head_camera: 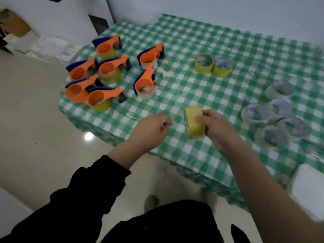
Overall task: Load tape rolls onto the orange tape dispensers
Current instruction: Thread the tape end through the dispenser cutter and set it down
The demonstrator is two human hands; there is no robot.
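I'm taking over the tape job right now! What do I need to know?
Right hand grips a yellow tape roll over the checked tablecloth.
Left hand is beside it, fingers curled. I cannot tell if it pinches anything.
Seven orange dispensers stand at the far left. Five seem to carry rolls and two at the left edge look empty.
Loose: two yellow rolls at the back, five pale rolls on the right.
Left to do: load the empty dispensers.
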